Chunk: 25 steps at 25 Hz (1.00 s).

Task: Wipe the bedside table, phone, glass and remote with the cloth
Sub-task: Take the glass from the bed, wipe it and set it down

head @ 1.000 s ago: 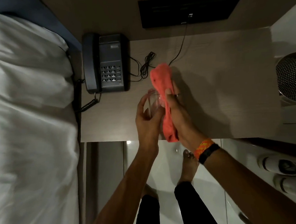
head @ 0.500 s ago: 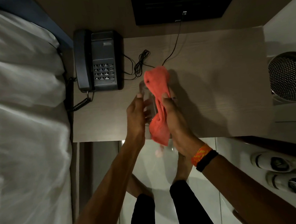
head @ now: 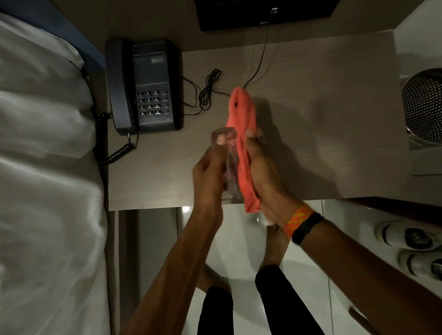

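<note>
Glass (head: 226, 151): clear, smooth, glossy. Cloth (head: 242, 130): soft matt coral fabric, pressed against the glass. Worktop (head: 327, 115): matt pale woodgrain. Phone (head: 144, 86), left of the glass: dark matt plastic. Floor (head: 242, 245) below the worktop: glossy white tile.

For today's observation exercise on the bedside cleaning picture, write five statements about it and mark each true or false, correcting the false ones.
1. The left hand holds the glass. True.
2. The cloth is blue. False: it is coral pink, in the right hand.
3. The phone sits at the bedside table's bed-side end. True.
4. The handset is off its cradle. False: it rests on the phone.
5. The glass stands on the table. False: it is held above it.
</note>
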{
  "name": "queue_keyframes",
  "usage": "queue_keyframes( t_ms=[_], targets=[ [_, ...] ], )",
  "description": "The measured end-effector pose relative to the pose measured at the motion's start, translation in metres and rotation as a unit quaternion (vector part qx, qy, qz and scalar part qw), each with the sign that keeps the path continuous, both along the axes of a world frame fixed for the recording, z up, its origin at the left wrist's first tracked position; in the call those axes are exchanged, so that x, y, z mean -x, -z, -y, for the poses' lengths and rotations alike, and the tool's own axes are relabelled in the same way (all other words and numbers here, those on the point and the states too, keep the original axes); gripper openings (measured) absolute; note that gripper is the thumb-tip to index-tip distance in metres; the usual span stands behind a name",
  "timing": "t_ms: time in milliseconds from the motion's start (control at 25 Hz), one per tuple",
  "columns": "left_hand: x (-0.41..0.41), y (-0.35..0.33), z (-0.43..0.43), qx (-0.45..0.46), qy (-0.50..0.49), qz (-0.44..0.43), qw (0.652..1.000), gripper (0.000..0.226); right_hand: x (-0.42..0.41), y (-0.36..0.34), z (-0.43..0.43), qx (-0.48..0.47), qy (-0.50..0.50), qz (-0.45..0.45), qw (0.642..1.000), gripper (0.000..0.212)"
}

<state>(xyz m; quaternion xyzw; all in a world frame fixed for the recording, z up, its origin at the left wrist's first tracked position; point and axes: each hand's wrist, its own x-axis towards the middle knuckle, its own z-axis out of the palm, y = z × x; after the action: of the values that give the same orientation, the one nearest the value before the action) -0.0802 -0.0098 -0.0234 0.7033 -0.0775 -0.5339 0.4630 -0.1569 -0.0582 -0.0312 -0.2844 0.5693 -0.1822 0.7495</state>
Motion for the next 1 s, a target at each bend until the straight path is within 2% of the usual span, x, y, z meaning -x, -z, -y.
queue_keyframes(
  t_ms=[120, 200, 280, 360, 480, 560, 640, 680, 720, 800, 840, 880, 920, 960, 1000],
  targets=[
    [-0.011, -0.006, 0.006, 0.0, -0.033, 0.024, 0.999, 0.028, -0.003, -0.014, -0.033, 0.001, -0.036, -0.018, 0.999, 0.039],
    [-0.01, -0.004, 0.001, -0.008, 0.008, 0.022, 1.0, 0.023, -0.002, -0.013, -0.023, -0.022, -0.017, -0.006, 1.0, 0.056],
    [-0.006, -0.005, -0.005, -0.016, 0.03, -0.009, 0.999, 0.031, -0.004, -0.008, -0.003, -0.049, 0.003, 0.027, 0.998, 0.067],
    [-0.002, -0.002, -0.005, -0.013, 0.013, -0.031, 0.999, 0.039, -0.004, -0.008, 0.004, -0.055, 0.003, 0.059, 0.997, 0.063],
    [0.002, 0.001, -0.004, -0.043, -0.028, -0.01, 0.999, 0.034, 0.007, -0.007, -0.017, -0.064, -0.024, 0.004, 0.998, 0.056],
    [0.003, 0.002, -0.004, -0.079, -0.036, -0.035, 0.996, 0.029, 0.017, -0.01, -0.026, 0.007, -0.063, -0.046, 0.997, 0.035],
    [-0.002, 0.003, -0.005, -0.08, -0.058, -0.056, 0.994, 0.028, 0.034, 0.004, -0.019, 0.146, -0.109, -0.064, 0.981, 0.038],
    [-0.007, 0.005, -0.006, -0.067, -0.098, -0.036, 0.992, 0.026, 0.043, 0.013, -0.011, 0.249, -0.162, -0.083, 0.951, 0.041],
    [-0.014, 0.006, -0.007, -0.053, -0.151, -0.003, 0.987, 0.026, 0.053, 0.025, -0.001, 0.361, -0.238, -0.122, 0.893, 0.043],
    [-0.03, 0.003, -0.009, -0.019, -0.247, 0.058, 0.967, 0.027, 0.073, 0.053, 0.003, 0.487, -0.424, -0.25, 0.722, 0.049],
    [-0.037, 0.001, -0.009, 0.0, -0.268, 0.065, 0.961, 0.029, 0.081, 0.064, 0.003, 0.525, -0.469, -0.286, 0.65, 0.053],
    [-0.041, -0.001, -0.009, 0.016, -0.259, 0.064, 0.964, 0.035, 0.087, 0.069, 0.005, 0.539, -0.476, -0.285, 0.635, 0.054],
    [-0.04, -0.002, -0.007, 0.027, -0.217, 0.058, 0.974, 0.043, 0.087, 0.064, 0.008, 0.531, -0.438, -0.272, 0.673, 0.051],
    [-0.034, -0.005, 0.0, 0.041, -0.151, 0.046, 0.987, 0.048, 0.085, 0.055, 0.014, 0.489, -0.363, -0.236, 0.757, 0.045],
    [-0.024, -0.004, 0.007, 0.056, -0.083, 0.031, 0.994, 0.048, 0.082, 0.041, 0.023, 0.398, -0.268, -0.177, 0.859, 0.039]
  ],
)
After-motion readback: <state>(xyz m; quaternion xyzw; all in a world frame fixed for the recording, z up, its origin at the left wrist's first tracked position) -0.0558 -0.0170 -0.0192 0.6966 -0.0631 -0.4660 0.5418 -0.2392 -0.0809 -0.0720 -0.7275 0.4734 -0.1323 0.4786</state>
